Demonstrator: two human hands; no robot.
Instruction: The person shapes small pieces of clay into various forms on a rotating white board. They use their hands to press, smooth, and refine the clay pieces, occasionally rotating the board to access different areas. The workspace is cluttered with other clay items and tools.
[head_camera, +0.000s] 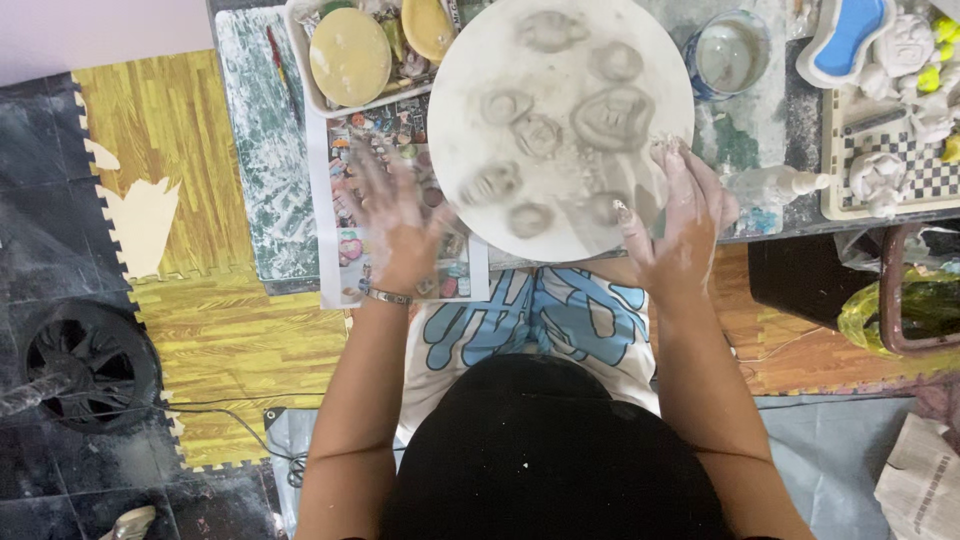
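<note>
Right hand (680, 225), fingers spread, presses flat on the near-right rim of the round grey mould disc (560, 125) lying on the table (770, 130), while the left hand (395, 225) (open, blurred) hovers just left of it.

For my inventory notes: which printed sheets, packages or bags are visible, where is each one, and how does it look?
Printed sheet: under the left hand on the table edge; white rectangle crowded with small colourful pictures.
Folded newspaper: floor, bottom right corner; grey-white, crumpled.
Plastic bag: right side, beside a dark red frame; yellow-green, shiny.
</note>
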